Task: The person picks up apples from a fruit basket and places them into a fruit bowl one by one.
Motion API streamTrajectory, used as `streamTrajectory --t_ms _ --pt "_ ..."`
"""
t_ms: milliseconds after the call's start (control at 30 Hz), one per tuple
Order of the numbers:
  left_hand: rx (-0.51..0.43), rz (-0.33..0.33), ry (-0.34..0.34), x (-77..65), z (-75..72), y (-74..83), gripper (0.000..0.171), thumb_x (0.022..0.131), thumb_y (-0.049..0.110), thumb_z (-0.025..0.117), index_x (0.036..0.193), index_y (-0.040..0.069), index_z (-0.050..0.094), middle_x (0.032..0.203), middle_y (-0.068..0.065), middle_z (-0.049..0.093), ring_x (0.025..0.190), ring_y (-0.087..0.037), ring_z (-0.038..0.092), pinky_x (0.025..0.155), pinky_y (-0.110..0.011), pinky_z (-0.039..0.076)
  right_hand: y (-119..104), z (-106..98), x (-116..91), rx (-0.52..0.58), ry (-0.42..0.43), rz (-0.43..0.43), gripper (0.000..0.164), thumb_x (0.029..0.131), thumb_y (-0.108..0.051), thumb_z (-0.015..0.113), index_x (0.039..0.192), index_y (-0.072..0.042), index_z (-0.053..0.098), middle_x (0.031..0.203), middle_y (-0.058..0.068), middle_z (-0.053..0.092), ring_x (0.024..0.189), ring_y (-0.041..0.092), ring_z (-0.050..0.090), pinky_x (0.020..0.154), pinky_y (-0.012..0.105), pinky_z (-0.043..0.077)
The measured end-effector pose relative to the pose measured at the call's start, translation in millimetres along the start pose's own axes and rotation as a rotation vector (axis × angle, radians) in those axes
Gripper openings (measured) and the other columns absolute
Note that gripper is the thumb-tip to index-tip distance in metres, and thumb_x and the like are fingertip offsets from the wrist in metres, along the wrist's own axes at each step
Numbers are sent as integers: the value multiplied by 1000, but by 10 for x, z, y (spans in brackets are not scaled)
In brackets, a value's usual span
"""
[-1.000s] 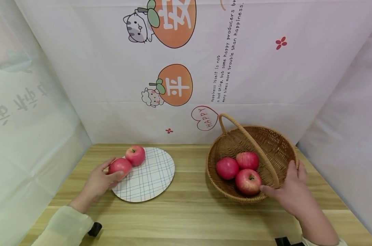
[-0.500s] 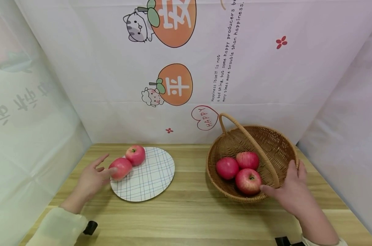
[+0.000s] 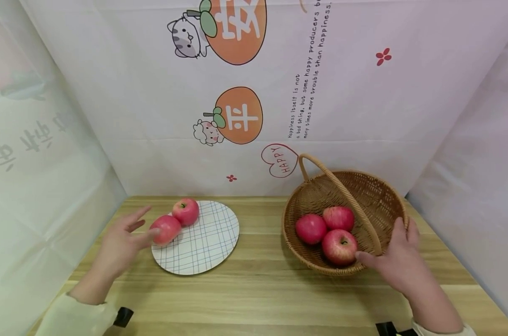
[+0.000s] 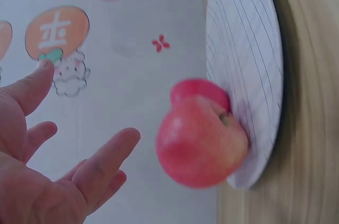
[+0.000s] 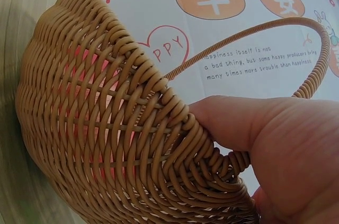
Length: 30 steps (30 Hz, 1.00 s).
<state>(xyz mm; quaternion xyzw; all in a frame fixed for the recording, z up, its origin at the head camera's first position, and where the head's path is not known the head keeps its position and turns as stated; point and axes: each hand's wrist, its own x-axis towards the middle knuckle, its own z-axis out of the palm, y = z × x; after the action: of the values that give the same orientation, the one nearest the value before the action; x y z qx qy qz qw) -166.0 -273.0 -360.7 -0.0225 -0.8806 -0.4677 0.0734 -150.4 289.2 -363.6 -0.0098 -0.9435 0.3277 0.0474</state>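
From where I stand, the wicker basket (image 3: 373,198) sits at the back of the bench (image 3: 254,298), with three apples (image 3: 339,247) bunched in its bottom on the near-left side. The right hand (image 3: 405,261) grips its right rim, close to where the handle (image 5: 315,78) joins, thumb over the edge. I take that grip as a way of steadying the basket, since it looks rounded and tilted toward the person; the apples have probably gathered at its lowest part.

Well to the left of the basket lies a flat plate (image 3: 213,233) with a checked pattern. On its side farthest from the basket are a nearer apple (image 3: 166,230) and a farther apple (image 3: 185,211), close together; perhaps they lean on each other and so don't roll. Left of them, the left hand (image 3: 117,245) hangs with fingers spread and thumb toward the nearer apple, holding nothing; a gap shows in the left wrist view.

The right hand's fingertips disappear behind the basket's rim, so I can't see how far they wrap. From its outer side, the fruit is only red patches through the weave. Both forearms are cut off, and the left hand is slightly blurred.
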Motion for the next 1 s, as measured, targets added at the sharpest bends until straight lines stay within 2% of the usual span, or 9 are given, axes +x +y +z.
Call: streamTrajectory --t_ms 100,267,333,467,533,700,867,1000 --pt "-40 20 -32 -24 93 126 78 91 30 76 156 13 36 156 -21 28 133 -46 40 84 -41 57 -2 0 0 4 4 -4 133 83 -42 81 145 13 -23 148 33 -37 136 60 -17 101 78 16" --pt "-309 -7 -144 -23 378 282 78 89 13 77 155 14 36 152 -22 33 124 -45 51 83 -40 57 0 -2 -2 0 14 -11 132 83 -40 82 145 15 -22 148 35 -34 136 60 -16 102 77 17" --pt "-406 -26 -202 -26 522 340 79 88 10 78 155 14 37 151 -23 35 125 -43 50 83 -41 57 -2 -5 -3 -2 16 -12 132 83 -39 82 145 15 -21 149 35 -34 136 60 -15 102 77 17" --pt "-522 -54 -309 -48 814 457 77 86 6 79 153 14 42 154 -17 33 133 -41 44 84 -47 57 -8 -14 -1 -2 -1 -1 133 83 -41 81 144 15 -22 148 35 -36 135 61 -16 101 78 17" --pt "-564 -68 -354 -52 947 523 75 85 5 79 151 14 45 153 -16 35 132 -40 44 84 -48 57 -10 -17 3 -2 -13 6 133 83 -43 81 144 14 -23 147 34 -38 135 61 -17 101 78 17" --pt "-659 -47 -479 -19 1224 664 75 87 4 77 153 12 42 148 -21 42 128 -40 49 86 -52 54 -10 -5 12 -1 -23 11 133 84 -44 80 144 14 -23 147 33 -38 135 61 -18 101 78 17" --pt "-711 -2 -583 33 1497 805 75 86 8 79 152 14 44 156 -13 34 129 -36 50 85 -49 56 -1 -4 9 -8 -19 11 133 83 -44 80 144 14 -23 147 33 -38 135 61 -17 101 77 16" --pt "-726 2 -617 71 1694 924 71 86 7 79 149 19 49 157 -10 32 127 -34 52 85 -47 56 2 -13 2 -18 -12 14 134 83 -44 80 145 13 -23 148 34 -37 135 62 -15 100 78 18"
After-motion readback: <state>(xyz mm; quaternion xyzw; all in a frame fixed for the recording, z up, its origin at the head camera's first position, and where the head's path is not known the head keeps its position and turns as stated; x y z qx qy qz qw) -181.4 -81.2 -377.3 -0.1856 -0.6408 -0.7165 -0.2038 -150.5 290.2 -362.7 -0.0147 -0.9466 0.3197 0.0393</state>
